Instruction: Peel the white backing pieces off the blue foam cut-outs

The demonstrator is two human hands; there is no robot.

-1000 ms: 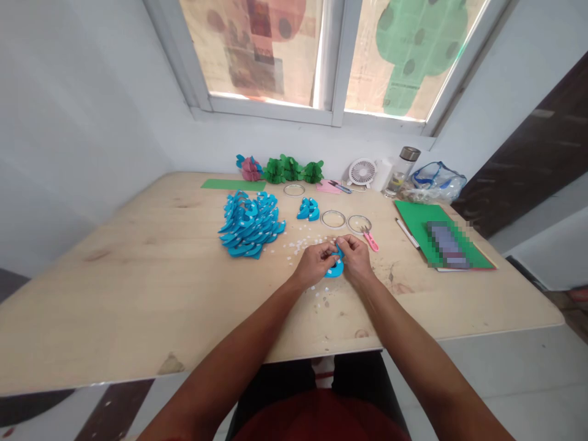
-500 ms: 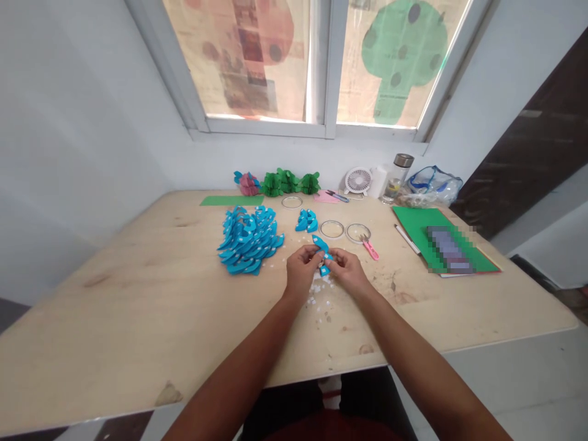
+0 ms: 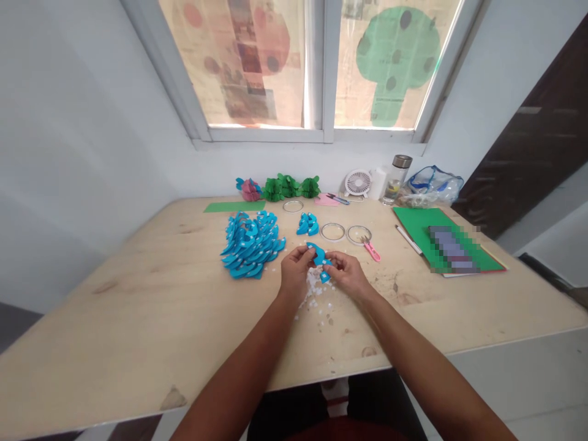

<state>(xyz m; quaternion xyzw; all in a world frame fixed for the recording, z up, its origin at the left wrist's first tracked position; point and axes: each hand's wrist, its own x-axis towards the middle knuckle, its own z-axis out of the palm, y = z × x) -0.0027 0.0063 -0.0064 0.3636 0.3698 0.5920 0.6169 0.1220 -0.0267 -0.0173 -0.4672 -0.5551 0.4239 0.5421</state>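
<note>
Between my two hands is a curved blue paper piece (image 3: 318, 257) with small white squares on it. My left hand (image 3: 295, 269) pinches its upper left end between thumb and fingers. On the other side, my right hand (image 3: 345, 271) grips its lower right part. Small white paper bits (image 3: 315, 293) lie scattered on the table just below my hands. To the left rests a big pile of similar blue paper pieces (image 3: 250, 248). A smaller blue group (image 3: 307, 224) sits beyond my hands.
Rolls of tape (image 3: 332, 232) and pink-handled snips (image 3: 372, 250) lie past my right hand. Green paper (image 3: 422, 229), a pen (image 3: 408, 239) and a blurred-out object are at the right. Along the wall stand green paper shapes (image 3: 288, 186), a fan (image 3: 358, 183) and a bottle (image 3: 395, 179).
My hands have drawn slightly apart, and more of the blue paper piece shows between them. The left hand has shifted a little left. The view has tilted slightly.
</note>
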